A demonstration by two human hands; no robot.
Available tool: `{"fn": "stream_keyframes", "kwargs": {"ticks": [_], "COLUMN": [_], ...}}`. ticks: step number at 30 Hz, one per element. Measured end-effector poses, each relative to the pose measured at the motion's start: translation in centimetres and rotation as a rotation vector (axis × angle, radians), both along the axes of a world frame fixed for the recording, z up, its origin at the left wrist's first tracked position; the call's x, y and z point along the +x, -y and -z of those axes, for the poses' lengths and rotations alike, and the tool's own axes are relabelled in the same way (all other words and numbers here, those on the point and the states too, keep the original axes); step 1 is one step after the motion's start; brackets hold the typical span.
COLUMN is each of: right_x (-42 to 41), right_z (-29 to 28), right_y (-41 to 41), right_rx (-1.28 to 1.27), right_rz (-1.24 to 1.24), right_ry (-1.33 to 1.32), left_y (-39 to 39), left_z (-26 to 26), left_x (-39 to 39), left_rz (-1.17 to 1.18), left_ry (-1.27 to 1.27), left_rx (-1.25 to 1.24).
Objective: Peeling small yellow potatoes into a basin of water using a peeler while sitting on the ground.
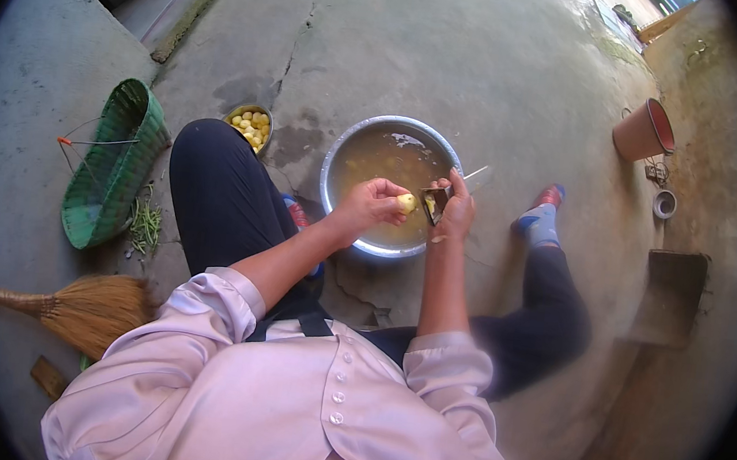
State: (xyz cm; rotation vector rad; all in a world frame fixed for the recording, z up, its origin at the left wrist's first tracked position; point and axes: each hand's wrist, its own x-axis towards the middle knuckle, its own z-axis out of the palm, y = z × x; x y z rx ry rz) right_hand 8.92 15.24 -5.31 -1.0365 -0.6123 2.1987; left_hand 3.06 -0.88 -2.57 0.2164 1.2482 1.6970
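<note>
Pinched between the thumb and fingers of my left hand (374, 204) is a small, pale yellow peeled potato (407, 202). My right hand (456, 208) grips a dark-edged bladed hand tool (434, 204), perhaps a knife or peeler; a thin bright strip sticks out past the fingers. The potato is close to the tool's left side, and I cannot tell if they touch. A bit of peel clings to my right wrist. Both hands are above a round metal basin (329, 166) of murky brown water, with blurred yellowish shapes under the surface.
Beyond my left knee stands a bowl (268, 140) of peeled potatoes. A green woven basket (115, 166), green bean pods (145, 225) and a straw broom (98, 310) lie left. Along the right wall are a pink bucket (640, 133), a small cup (664, 204) and a dustpan (668, 292).
</note>
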Motion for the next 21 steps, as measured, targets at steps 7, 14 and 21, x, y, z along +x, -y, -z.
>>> {"fn": "stream_keyframes", "kwargs": {"ticks": [7,14,21], "right_x": [0.3,0.1,-0.2], "right_z": [2.7,2.2,0.6], "right_y": [-0.8,-0.9,-0.2], "right_rx": [0.364,-0.086,-0.114], "right_rz": [-0.036,-0.005,-0.072], "right_ry": [0.169,0.070,-0.038], "left_y": [0.3,-0.1,-0.3], "left_z": [-0.4,-0.4,-0.5], "left_x": [0.2,0.3,0.4], "left_rz": [0.113,0.032,-0.004], "left_ry": [-0.091,-0.203,-0.041], "left_rx": [-0.005,0.058,0.038]}}
